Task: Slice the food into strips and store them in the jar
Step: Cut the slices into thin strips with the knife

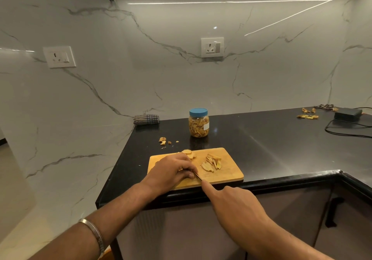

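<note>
Nearest, the right hand [231, 201] grips a knife [198, 176], forefinger stretched along its spine; only a sliver of blade shows. Just beyond, the left hand [173, 170] curls over the piece being cut on the wooden cutting board [227, 176], though what it pins is hidden. Cut strips [213, 162] lie mid-board, uncut slices [189, 153] at its far edge. They look light, thin and likely brittle, best pinched in small bunches from the sides. Farther back on the black surface [271, 149] stands the jar [198, 123], lid on, already holding strips.
</note>
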